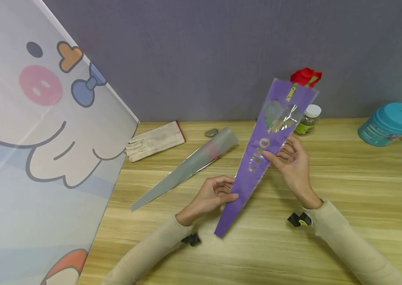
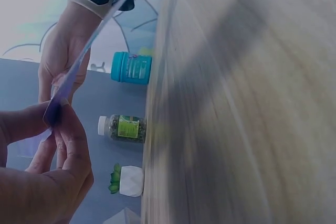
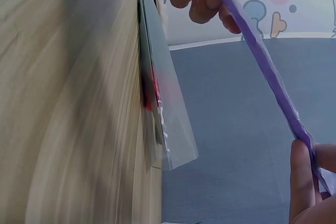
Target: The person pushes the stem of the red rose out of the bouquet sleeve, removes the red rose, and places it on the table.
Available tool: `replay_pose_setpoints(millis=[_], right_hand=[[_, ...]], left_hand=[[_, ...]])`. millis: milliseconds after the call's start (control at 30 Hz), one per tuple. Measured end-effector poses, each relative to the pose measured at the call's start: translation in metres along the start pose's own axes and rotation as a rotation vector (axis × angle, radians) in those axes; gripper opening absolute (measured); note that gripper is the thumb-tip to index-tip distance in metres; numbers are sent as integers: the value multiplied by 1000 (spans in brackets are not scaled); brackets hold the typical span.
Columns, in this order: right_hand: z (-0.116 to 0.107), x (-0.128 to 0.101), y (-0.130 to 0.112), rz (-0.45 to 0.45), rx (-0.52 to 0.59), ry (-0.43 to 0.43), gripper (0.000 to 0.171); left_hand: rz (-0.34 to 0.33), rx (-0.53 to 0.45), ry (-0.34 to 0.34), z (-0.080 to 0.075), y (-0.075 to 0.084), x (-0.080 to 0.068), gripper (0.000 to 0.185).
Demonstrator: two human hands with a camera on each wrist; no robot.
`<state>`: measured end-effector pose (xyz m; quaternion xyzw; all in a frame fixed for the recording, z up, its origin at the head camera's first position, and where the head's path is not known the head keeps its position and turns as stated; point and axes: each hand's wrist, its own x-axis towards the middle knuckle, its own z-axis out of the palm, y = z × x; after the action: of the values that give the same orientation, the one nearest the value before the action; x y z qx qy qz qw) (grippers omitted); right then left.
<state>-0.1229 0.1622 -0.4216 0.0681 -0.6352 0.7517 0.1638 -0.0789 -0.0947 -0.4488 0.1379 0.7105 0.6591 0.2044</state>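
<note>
Both hands hold a flat purple flower sleeve (image 1: pixel 249 170) slantwise above the table. It has gold "ONLY" lettering and a clear heart-shaped window near its wide top. The left hand (image 1: pixel 215 194) pinches the narrow lower part, thumb on the front and fingers behind. Higher up, the right hand (image 1: pixel 295 166) pinches the right edge between thumb and fingers. A red rose (image 1: pixel 305 76) shows behind the sleeve's top edge; what supports it is hidden. To the left on the table lies a greyish clear sleeve (image 1: pixel 183 170) with something red inside.
Along the back are a work glove (image 1: pixel 158 140), a grey stone (image 1: pixel 211 132), a white-capped jar (image 1: pixel 308 120) and a teal tub (image 1: pixel 387 124). The left wrist view shows a small potted succulent (image 2: pixel 131 181) beside the jar. A cartoon panel (image 1: pixel 58 158) borders the left side.
</note>
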Motion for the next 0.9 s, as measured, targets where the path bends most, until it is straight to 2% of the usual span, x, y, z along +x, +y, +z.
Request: replay_pose_setpoints(millis=[400,567,900], right_hand=[[2,-14,5,41,68,-83,61],[4,-19,8,46,102,-108,61],[14,-30,16,56,34,-119,64]], left_hand=[[53,-70,7,0,-5,2,36],[45,-80,10,0,-6,4,36],[52,-127,29,5,-4,9,39]])
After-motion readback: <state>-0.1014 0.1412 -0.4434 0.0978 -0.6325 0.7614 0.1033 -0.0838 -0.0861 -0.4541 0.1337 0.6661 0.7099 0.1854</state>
